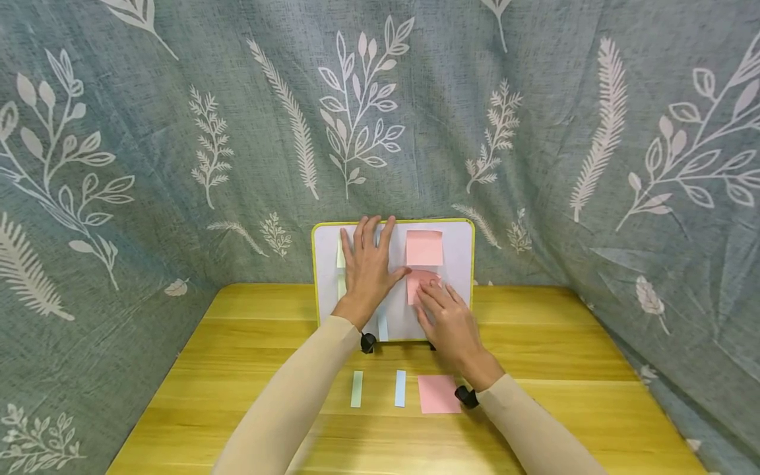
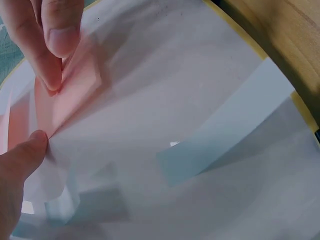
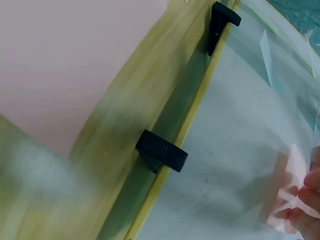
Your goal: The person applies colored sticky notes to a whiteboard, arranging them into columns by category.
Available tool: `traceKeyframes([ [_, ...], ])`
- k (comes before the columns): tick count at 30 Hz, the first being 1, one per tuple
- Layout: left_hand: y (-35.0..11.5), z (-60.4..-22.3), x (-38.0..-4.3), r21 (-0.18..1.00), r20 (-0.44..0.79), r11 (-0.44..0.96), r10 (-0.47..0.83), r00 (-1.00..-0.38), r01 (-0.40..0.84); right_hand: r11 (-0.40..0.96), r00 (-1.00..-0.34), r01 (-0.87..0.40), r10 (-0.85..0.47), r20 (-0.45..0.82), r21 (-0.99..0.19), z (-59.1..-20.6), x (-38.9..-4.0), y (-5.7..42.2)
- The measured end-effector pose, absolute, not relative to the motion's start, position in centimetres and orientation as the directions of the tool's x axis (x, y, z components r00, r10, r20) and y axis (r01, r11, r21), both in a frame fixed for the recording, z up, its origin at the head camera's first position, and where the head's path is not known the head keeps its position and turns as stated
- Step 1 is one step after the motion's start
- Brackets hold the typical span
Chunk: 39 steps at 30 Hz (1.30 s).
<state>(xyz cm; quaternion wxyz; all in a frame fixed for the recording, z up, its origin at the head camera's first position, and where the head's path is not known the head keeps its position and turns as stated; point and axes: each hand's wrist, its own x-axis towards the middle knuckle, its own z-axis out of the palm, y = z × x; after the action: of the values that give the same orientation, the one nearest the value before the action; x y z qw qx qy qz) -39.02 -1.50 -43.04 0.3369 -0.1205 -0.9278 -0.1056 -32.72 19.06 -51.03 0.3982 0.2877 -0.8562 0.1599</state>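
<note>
A white board (image 1: pixel 454 290) with a yellow rim stands upright on the table. My left hand (image 1: pixel 369 270) rests on its face, fingers spread toward the top edge. The left thumb (image 2: pixel 35 145) touches the left edge of a pink sticky note (image 2: pixel 75 92) on the board. My right hand (image 1: pixel 451 326) lies over this note, its fingertips touching the paper near the upper part. The note curves away from the board. Another pink sticky note (image 1: pixel 424 247) is stuck just above. Pale green strips (image 1: pixel 341 254) and a light blue strip (image 1: pixel 382 323) are also on the board, partly covered by my left hand.
On the wooden table (image 1: pixel 249 369) before the board lie a green strip (image 1: pixel 356 389), a blue strip (image 1: pixel 400 388) and a pink square note (image 1: pixel 438 394). Black clips (image 3: pixel 162 151) hold the board's lower edge. A patterned curtain (image 1: pixel 451 152) surrounds the table.
</note>
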Motion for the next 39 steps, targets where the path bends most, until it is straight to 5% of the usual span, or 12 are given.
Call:
traceKeyframes([
  [6,-1.4,-43.0,-39.0,0.115,0.659,0.948,0.15,-0.737,0.296,0.794,-0.532,-0.606,-0.447,0.72,0.046,-50.7,-32.6,19.0],
  [19,-1.2,-42.8,-39.1,0.12,0.663,0.945,0.152,-0.733,0.305,0.844,-0.735,-0.526,-0.511,0.445,0.099,-50.8,-32.5,18.5],
  [30,-1.3,-43.1,-39.3,0.124,0.702,0.937,0.148,-0.696,0.325,0.869,-0.769,-0.467,-0.491,0.41,0.166,-51.2,-32.2,18.1],
  [39,-1.4,-42.9,-39.5,0.15,0.687,0.93,0.146,-0.712,0.336,0.887,-0.8,-0.448,-0.453,0.393,0.112,-51.1,-32.3,17.8],
])
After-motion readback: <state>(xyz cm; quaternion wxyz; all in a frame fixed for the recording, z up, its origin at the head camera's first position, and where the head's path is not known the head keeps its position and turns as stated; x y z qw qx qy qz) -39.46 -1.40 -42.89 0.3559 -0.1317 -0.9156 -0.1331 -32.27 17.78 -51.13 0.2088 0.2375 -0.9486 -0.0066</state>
